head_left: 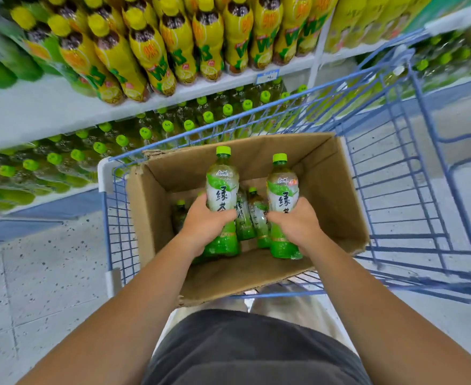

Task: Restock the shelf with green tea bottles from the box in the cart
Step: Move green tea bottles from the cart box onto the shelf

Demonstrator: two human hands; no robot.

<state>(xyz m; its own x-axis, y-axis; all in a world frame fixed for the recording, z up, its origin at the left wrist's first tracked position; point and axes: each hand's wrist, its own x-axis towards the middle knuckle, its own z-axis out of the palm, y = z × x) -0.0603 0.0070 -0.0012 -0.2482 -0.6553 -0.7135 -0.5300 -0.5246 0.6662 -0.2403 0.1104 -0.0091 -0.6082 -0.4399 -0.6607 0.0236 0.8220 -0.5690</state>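
An open cardboard box [334, 190] sits in a blue wire cart [412, 190]. My left hand [206, 223] grips one green tea bottle [222, 184] around its middle, upright above the box. My right hand [298, 223] grips a second green tea bottle [282, 190] the same way. Both bottles have green caps and white-green labels. Deeper in the box stand more green tea bottles [252, 215], partly hidden behind my hands. The lower shelf [62, 197] to the left holds rows of green-capped tea bottles [145, 133].
The upper shelf [48, 109] carries yellow-labelled lemon tea bottles [156, 51]. A blue price tag [267, 76] hangs on its front edge. The cart stands close against the shelving on a speckled grey floor [48, 287]. The cart's right part holds nothing.
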